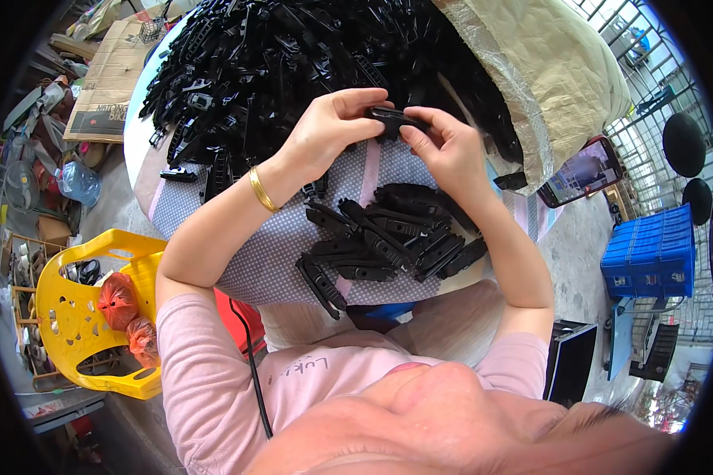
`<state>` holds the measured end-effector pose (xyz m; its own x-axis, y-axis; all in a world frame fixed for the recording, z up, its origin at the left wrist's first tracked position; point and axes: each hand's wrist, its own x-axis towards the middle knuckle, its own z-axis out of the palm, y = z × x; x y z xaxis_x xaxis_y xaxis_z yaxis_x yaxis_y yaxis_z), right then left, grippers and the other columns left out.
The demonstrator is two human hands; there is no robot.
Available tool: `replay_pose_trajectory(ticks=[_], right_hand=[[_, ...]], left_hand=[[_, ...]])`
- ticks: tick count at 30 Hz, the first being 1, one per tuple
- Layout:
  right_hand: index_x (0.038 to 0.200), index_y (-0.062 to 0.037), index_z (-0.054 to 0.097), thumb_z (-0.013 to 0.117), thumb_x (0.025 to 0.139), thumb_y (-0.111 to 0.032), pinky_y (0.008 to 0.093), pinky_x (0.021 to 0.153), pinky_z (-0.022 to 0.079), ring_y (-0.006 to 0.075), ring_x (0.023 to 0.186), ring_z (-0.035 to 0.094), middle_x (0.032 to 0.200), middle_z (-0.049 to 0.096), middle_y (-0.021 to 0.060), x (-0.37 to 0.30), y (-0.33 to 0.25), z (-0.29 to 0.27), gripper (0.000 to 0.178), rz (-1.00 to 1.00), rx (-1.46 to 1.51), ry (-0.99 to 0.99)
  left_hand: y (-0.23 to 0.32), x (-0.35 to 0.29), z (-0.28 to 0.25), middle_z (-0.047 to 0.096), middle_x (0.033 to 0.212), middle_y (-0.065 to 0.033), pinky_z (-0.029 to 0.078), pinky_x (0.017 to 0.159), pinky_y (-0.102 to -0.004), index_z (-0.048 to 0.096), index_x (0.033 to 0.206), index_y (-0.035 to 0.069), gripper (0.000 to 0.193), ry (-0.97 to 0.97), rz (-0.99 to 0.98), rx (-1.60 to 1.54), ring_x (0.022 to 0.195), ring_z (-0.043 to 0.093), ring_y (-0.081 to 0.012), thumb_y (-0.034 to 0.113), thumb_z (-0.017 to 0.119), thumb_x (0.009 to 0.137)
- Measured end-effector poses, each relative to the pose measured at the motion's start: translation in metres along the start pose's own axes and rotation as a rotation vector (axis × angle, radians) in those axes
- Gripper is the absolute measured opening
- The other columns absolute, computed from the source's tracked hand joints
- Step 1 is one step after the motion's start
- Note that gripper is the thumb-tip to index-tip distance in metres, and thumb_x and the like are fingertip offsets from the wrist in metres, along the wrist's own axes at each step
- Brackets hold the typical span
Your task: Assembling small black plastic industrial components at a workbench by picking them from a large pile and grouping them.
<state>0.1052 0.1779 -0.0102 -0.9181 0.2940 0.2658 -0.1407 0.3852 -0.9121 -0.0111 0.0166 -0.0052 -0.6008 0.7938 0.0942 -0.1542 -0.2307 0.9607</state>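
Observation:
Between my two hands, over the table, I hold a small black plastic part (390, 120). My left hand (337, 127), with a gold bangle on its wrist, pinches the part's left end. At the other end, the thumb and fingers of my right hand (445, 142) close on it. Below my hands lies a small heap of long black plastic pieces (384, 233) near the table's front edge. Beyond my hands spreads a far larger pile of black plastic parts (269, 63). The exact kind of these parts cannot be made out.
The round table has a dotted cloth (253, 257). A beige sack (562, 71) and a phone (582, 172) are at the right edge. A yellow chair (55, 317) holding red bags (117, 301) stands left. Blue crates (650, 252) stand right. A black cable (249, 356) hangs beside my left arm.

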Motion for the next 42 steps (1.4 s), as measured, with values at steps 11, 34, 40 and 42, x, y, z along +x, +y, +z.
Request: replay_pose_trajectory(ticks=[11, 34, 40, 42], right_hand=[[0.107, 0.0027, 0.059, 0.065, 0.085, -0.009, 0.0240, 0.064, 0.050, 0.0116, 0.074, 0.065, 0.084, 0.067, 0.0087, -0.006, -0.001, 0.005, 0.025, -0.301, -0.152, 0.091], [0.111, -0.0004, 0.060, 0.076, 0.074, -0.016, 0.0257, 0.073, 0.049, 0.0140, 0.079, 0.062, 0.088, 0.066, 0.0074, 0.006, -0.001, -0.029, 0.043, -0.270, -0.139, -0.207], [0.102, -0.0002, 0.062, 0.072, 0.079, -0.026, 0.0259, 0.065, 0.048, 0.0128, 0.071, 0.060, 0.079, 0.065, 0.0054, 0.018, 0.007, -0.063, 0.036, -0.057, -0.399, -0.133], [0.098, -0.0015, 0.063, 0.076, 0.071, -0.033, 0.0307, 0.064, 0.049, 0.0213, 0.068, 0.062, 0.076, 0.066, 0.0099, 0.013, 0.007, -0.056, 0.044, 0.050, -0.897, -0.270]], left_hand=[[0.008, -0.007, 0.012, 0.067, 0.100, -0.0097, 0.053, 0.080, -0.0234, 0.062, 0.114, 0.000, 0.040, 0.155, 0.164, 0.284, 0.086, 0.063, -0.0112, 0.000, 0.072, 0.075], [0.013, -0.011, 0.017, 0.068, 0.094, -0.0073, 0.054, 0.070, -0.0221, 0.066, 0.104, 0.000, 0.035, 0.019, 0.403, 0.541, 0.079, 0.065, -0.0101, -0.002, 0.075, 0.070], [0.017, -0.019, 0.024, 0.067, 0.093, -0.0048, 0.050, 0.075, -0.0229, 0.066, 0.101, -0.001, 0.027, -0.476, 0.001, 0.623, 0.082, 0.061, -0.0093, 0.007, 0.073, 0.077], [0.014, -0.011, 0.020, 0.068, 0.093, -0.0047, 0.049, 0.075, -0.0242, 0.067, 0.101, 0.001, 0.023, -0.629, -0.151, 0.544, 0.080, 0.060, -0.0103, 0.015, 0.067, 0.083]])
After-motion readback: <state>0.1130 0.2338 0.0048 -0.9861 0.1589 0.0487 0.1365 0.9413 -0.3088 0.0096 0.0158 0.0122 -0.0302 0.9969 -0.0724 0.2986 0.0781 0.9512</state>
